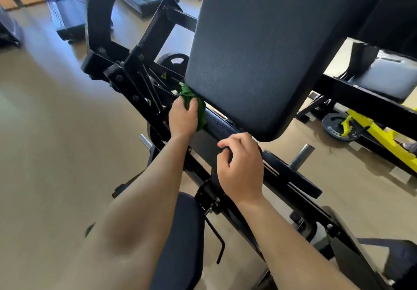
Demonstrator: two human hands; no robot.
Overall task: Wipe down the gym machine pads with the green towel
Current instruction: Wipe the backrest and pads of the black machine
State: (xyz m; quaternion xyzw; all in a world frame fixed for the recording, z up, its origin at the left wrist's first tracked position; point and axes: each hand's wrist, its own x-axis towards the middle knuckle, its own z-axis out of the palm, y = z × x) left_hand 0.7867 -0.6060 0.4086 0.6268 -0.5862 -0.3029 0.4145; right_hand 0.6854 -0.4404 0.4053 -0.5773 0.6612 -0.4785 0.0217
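Left hand (183, 118) presses green towel (194, 104) against back pad (259, 48) edge

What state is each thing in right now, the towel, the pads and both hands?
green towel, bunched, pressed to the back pad's lower left corner
left hand, grips the green towel
right hand, fingers loosely curled, holds nothing
back pad, tilted, towel at its edge
seat pad, untouched
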